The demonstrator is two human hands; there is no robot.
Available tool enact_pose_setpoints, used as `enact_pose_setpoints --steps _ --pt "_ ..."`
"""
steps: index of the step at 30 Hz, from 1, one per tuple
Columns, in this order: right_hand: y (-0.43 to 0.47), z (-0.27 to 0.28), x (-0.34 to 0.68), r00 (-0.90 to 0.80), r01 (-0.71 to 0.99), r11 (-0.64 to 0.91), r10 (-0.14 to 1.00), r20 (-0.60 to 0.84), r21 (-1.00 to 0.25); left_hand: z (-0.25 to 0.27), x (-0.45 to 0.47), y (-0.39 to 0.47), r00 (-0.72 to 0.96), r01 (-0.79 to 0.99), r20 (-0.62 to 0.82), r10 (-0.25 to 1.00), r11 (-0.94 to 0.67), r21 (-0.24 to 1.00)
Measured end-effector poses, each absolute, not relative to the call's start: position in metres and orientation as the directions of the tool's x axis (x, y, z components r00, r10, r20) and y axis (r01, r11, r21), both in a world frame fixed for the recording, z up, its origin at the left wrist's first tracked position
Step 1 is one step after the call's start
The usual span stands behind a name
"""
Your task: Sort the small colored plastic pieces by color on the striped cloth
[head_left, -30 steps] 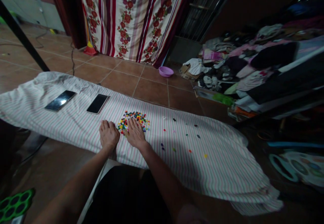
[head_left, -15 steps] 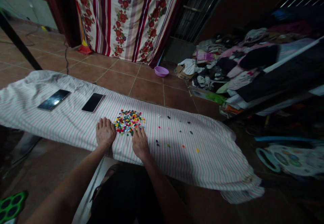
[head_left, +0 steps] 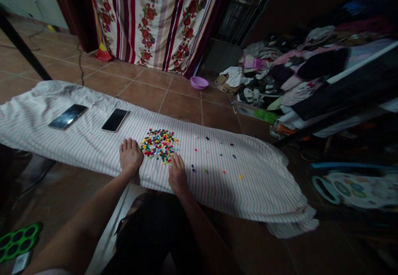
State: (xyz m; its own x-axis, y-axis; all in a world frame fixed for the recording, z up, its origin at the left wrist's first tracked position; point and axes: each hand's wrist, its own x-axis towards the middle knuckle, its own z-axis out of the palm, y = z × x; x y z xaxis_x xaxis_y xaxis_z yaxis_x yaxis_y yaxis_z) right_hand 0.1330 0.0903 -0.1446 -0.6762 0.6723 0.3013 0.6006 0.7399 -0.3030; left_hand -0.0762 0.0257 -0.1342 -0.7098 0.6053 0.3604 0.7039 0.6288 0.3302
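Note:
A heap of small colourful pieces (head_left: 159, 144), too tiny to name exactly, lies on a striped cloth (head_left: 236, 200). My left hand (head_left: 130, 154) rests palm down on the cloth, just left of the heap, its fingers stretched out and holding nothing. At the heap's lower right edge is my right hand (head_left: 178, 173), fingers extended forward and its underside hidden. No piece can be made out in it. Right of that hand, single pieces and small groups lie spaced apart, among them a yellow piece (head_left: 241, 177), an orange piece (head_left: 224, 172) and dark blue pieces (head_left: 193, 168).
Two phones, one dark (head_left: 115, 120) and one reflecting light (head_left: 68, 116), lie on the cloth's left part. Beyond it are a purple basin (head_left: 199, 83), a flowered curtain (head_left: 149, 22) and a pile of clothes (head_left: 280, 67). A green object with round openings (head_left: 20, 242) is at lower left.
My right hand has drawn back to the right, off the heap's lower edge, uncovering pieces there. My left hand stays beside the heap. The whole view has shifted slightly.

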Motion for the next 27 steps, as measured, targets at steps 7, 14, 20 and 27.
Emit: enact_pose_setpoints --steps 7,14,20,27 --pt "0.093 -0.122 0.117 -0.755 0.529 0.789 0.606 0.252 -0.313 -0.131 -0.075 0.024 -0.722 0.691 0.345 0.599 0.625 0.363" --pt "0.094 -0.110 0.098 -0.774 0.541 0.785 0.605 0.185 -0.301 -0.131 -0.076 0.024 -0.723 0.691 0.346 0.598 0.632 0.352" --pt "0.098 -0.104 0.081 -0.770 0.576 0.774 0.622 0.143 -0.264 -0.131 -0.077 0.024 -0.718 0.696 0.354 0.600 0.626 0.352" --pt "0.101 -0.101 0.070 -0.773 0.606 0.779 0.624 0.112 -0.162 -0.135 -0.077 0.022 -0.705 0.709 0.383 0.596 0.606 0.362"
